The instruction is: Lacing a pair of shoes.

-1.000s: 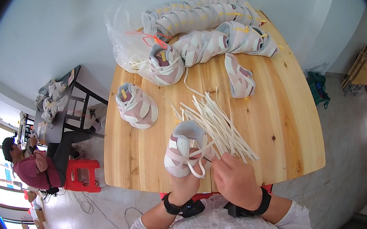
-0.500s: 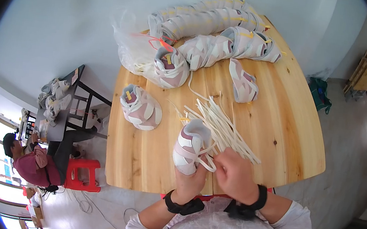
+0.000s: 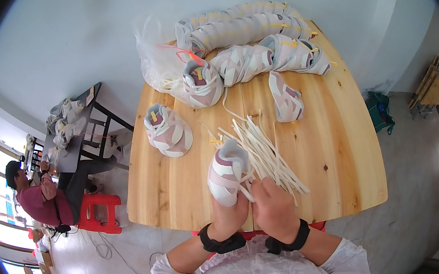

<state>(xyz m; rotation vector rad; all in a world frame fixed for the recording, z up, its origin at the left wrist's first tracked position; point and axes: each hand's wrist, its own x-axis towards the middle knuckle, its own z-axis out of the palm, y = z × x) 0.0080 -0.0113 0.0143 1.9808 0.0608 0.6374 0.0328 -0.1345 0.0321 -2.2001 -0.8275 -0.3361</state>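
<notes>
The counter (image 3: 340, 167) stretches away beyond both grips, a long row of nested shoe uppers (image 3: 253, 29) at its far side. Just beyond the right grip (image 3: 275, 209) lies a bundle of loose laces (image 3: 273, 167). The held upper (image 3: 221, 181) sits just above the left grip (image 3: 231, 218), which is closed on its near end. Between the grips, the right one appears to pinch a white lace (image 3: 246, 193). This looks like lacing; the next move probably calls for steadying the upper while drawing the strand snug.

Free room over right tabletop (image 3: 345, 151), lace pile (image 3: 267, 156) just ahead.
</notes>
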